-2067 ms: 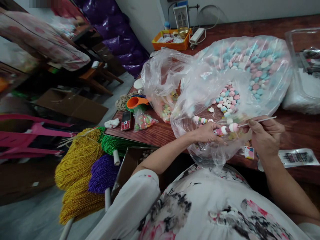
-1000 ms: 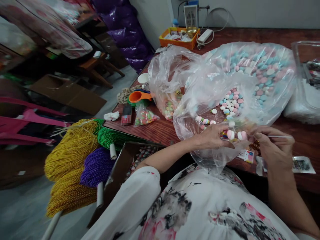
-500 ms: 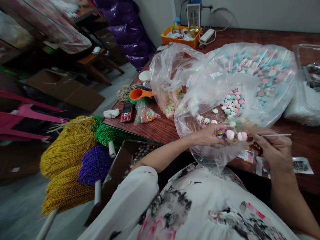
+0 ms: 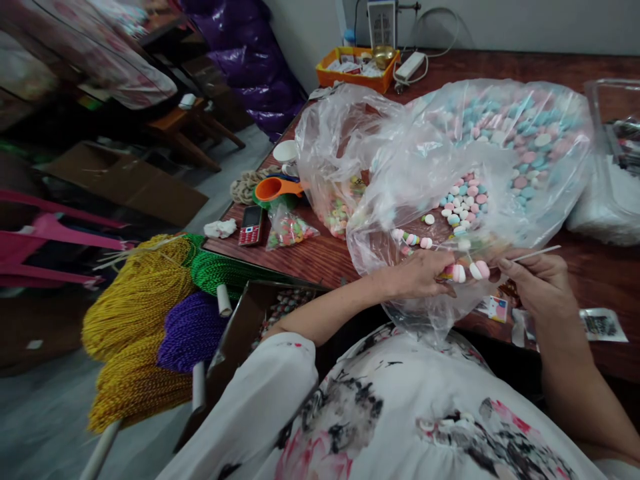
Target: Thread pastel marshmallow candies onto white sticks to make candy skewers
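My left hand (image 4: 417, 273) is closed around a string of colourful beads near the table's front edge. From its fingers stick out a pink-and-white bead (image 4: 458, 273) and, beside it, a second pink-and-white bead (image 4: 479, 270). My right hand (image 4: 543, 280) pinches the line just right of these beads, and a thin white stick-like end (image 4: 537, 253) juts out past its fingers, tilted up to the right. More strung beads (image 4: 413, 240) lie behind my left hand. Loose pastel beads (image 4: 467, 200) rest in the mouth of a large clear plastic bag (image 4: 530, 153).
At the table's left are a phone (image 4: 251, 225), an orange scoop (image 4: 270, 189) and a small bag of beads (image 4: 290, 230). Yellow cord bundles (image 4: 135, 320) and a cardboard box (image 4: 220, 353) stand left of me. An orange tray (image 4: 350, 77) sits at the back.
My right hand has shifted left, closer to my left hand. The white end now tilts upward instead of lying nearly level, and the gap between the two beads has narrowed.
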{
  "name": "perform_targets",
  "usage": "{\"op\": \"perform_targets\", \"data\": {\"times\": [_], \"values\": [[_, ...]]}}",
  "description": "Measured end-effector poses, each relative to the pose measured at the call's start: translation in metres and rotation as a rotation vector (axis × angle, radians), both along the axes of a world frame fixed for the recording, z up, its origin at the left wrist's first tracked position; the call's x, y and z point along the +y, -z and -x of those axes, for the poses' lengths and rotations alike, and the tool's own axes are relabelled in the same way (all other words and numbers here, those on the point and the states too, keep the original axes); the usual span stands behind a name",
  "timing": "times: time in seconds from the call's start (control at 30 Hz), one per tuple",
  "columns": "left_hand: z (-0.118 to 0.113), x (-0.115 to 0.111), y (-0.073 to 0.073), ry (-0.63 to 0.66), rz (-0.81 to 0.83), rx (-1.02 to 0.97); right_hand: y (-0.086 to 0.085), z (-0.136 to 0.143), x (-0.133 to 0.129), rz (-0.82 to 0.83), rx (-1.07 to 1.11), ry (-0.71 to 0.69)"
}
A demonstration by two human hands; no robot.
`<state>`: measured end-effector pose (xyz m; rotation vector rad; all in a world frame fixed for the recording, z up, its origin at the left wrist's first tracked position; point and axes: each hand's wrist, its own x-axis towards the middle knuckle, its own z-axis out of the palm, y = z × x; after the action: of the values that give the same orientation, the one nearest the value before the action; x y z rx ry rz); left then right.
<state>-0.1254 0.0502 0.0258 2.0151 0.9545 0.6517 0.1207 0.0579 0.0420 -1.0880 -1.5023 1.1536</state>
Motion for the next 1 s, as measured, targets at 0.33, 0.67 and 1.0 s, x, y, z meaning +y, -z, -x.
{"op": "perform_targets", "data": {"times": [0.33, 0.67, 1.0], "values": [[-0.009, 0.005, -0.01, 0.146, 0.276, -0.245, -0.015, 0.014, -0.002, -0.408, -0.073, -0.225], [-0.003, 0.002, -0.024, 0.046, 0.196, -0.07, 0.016, 0.02, -0.006, -0.091, 0.233, 0.0], [-0.005, -0.014, -0.018, 0.114, 0.447, -0.198, 0.007, 0.018, -0.002, -0.085, 0.235, 0.084]]}}
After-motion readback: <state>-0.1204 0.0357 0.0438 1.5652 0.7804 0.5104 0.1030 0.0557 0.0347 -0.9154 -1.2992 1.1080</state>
